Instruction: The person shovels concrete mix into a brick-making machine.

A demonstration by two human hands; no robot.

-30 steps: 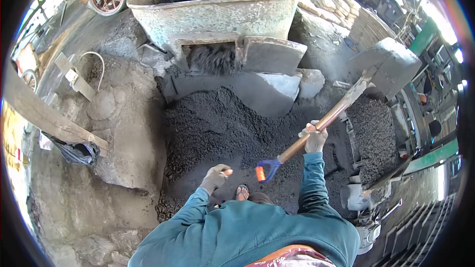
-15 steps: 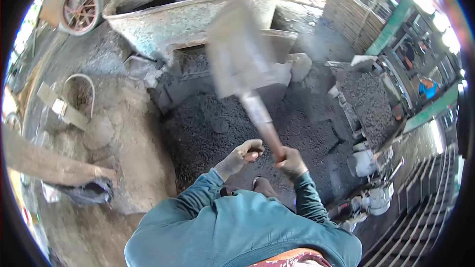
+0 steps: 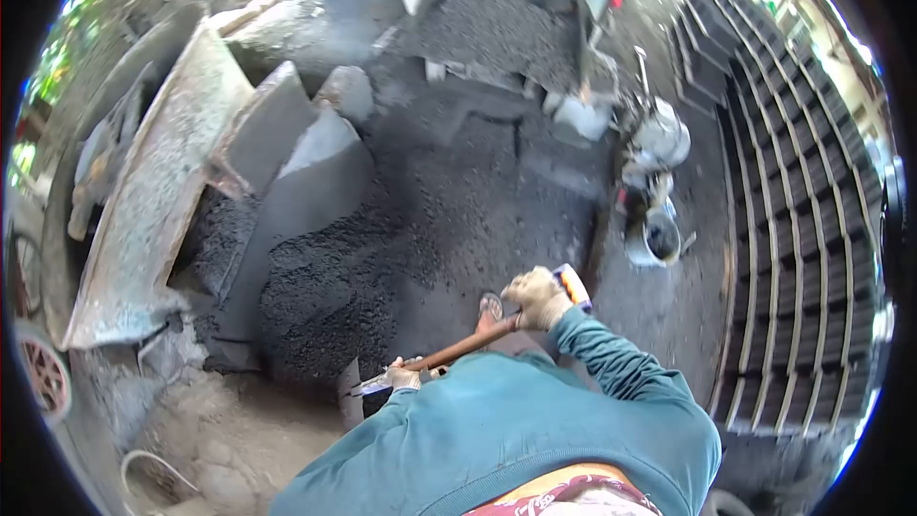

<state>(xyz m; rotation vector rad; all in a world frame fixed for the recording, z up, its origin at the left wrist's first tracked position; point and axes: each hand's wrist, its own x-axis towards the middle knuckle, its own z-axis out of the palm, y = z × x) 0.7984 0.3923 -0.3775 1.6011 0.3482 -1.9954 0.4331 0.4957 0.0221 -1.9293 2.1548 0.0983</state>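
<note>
A shovel with a brown wooden handle slants low across the front of my body. My right hand, in a pale work glove, is closed round its upper end, beside an orange and white piece at the wrist. Farther down, near the metal socket, my left hand is wrapped round the shaft, partly hidden by my sleeve. The grey blade shows only in part at the lower left. Close beyond it lies a heap of dark, grainy material.
A long, weathered trough stands at the left, near a leaning grey sheet. A raised bin of dark grains is at the back. Buckets and a machine stand right of centre, before stacked dark racks.
The view has turned right. The shovel has swung down from its raised position to low at my left side. My left hand, earlier off the handle, has taken hold of the shaft.
</note>
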